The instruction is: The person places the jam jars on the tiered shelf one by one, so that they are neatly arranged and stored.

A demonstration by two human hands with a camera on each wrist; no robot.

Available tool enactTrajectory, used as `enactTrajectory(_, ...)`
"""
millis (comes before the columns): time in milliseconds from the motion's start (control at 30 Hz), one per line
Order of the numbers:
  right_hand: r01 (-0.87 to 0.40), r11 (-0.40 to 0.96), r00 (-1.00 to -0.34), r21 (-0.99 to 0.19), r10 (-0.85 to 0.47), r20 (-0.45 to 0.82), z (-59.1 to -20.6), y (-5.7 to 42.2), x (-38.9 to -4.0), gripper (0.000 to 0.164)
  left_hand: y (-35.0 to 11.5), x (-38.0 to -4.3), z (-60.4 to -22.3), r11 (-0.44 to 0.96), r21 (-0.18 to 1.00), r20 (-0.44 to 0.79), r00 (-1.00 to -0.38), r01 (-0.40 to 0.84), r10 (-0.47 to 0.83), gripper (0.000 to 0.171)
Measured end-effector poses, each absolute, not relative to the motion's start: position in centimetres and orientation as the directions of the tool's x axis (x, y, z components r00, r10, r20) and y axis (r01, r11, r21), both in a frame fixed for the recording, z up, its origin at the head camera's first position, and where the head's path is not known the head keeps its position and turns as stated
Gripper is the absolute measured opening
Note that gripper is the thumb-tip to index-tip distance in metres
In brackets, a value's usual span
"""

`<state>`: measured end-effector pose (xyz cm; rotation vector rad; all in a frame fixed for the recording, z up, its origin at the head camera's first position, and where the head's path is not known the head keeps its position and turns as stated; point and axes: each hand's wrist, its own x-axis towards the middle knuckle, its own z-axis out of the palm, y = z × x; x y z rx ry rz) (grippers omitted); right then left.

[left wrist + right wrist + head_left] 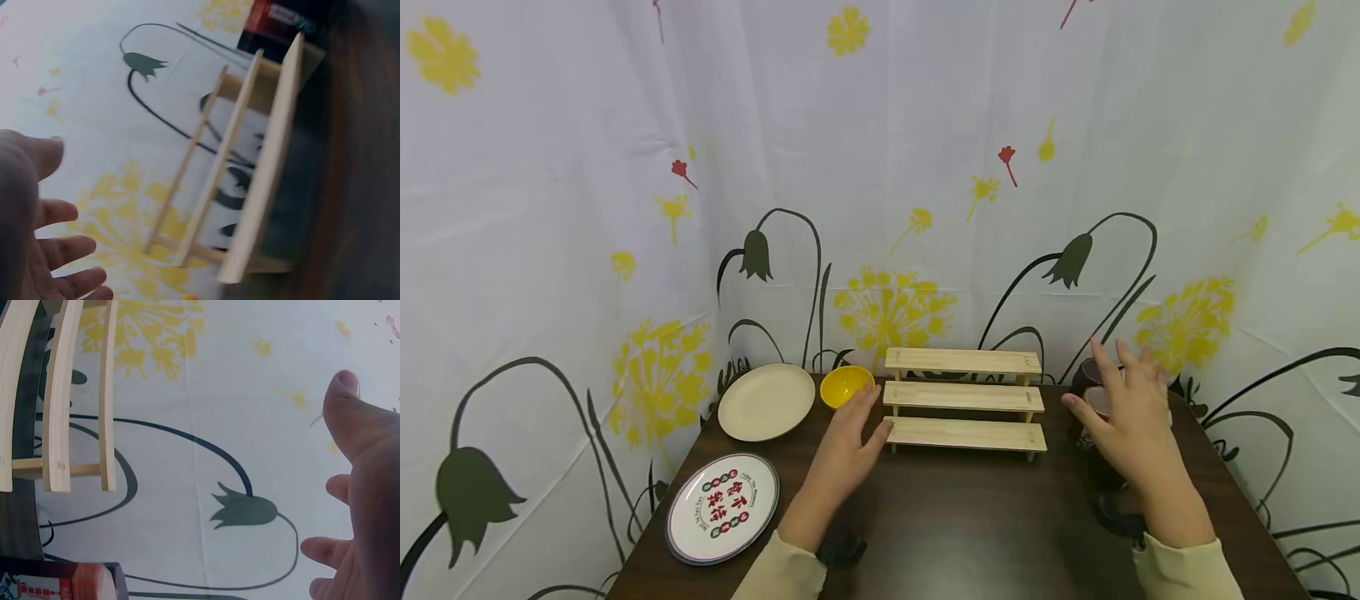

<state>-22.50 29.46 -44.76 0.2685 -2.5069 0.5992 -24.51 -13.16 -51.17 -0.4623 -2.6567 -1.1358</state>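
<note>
My left hand hovers with its fingers loosely extended, just in front of the yellow bowl and left of a three-step wooden display rack. Nothing is held in it; the left wrist view shows the fingers spread apart. On the right side, my right hand is raised with spread fingers, also holding nothing. Behind it, partly hidden, stand dark containers. One container with a red label shows at the bottom of the right wrist view; its kind is unclear.
A cream oval plate lies at the table's back left. Nearer on the left is a white plate with red characters, seemingly stacked on another. The dark table meets a flower-printed curtain behind and at both sides.
</note>
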Motion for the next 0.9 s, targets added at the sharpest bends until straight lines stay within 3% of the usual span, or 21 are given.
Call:
enactTrajectory(200, -0.326, 0.859, -0.799, -0.395, -0.026, 0.601, -45.2, 30.4, -21.4, 0.090, -12.6, -24.9, -54.3, 0.540, 0.805, 0.218, -0.969, 0.246, 0.117, 0.067)
enactTrajectory(533, -0.317, 0.810, -0.780, -0.494, 0.073, 0.622, -46.4, 31.2, -20.1, 0.082, -11.2, -26.2, -59.4, 0.407, 0.909, 0.074, -0.996, 0.087, 0.046, 0.064)
enactTrajectory(700, -0.281, 0.760, -0.772, -0.586, 0.184, 0.608, -47.0, 31.4, -19.1, 0.077, -10.3, -26.9, -61.4, 0.393, 0.914, 0.084, -0.994, 0.103, 0.064, 0.073)
enactTrajectory(900, -0.286, 0.660, -0.654, -0.694, 0.395, 0.645, -47.0, 31.7, -18.2, 0.076, -10.5, -28.3, -61.8, 0.483, 0.864, 0.141, -0.989, 0.145, 0.045, 0.077)
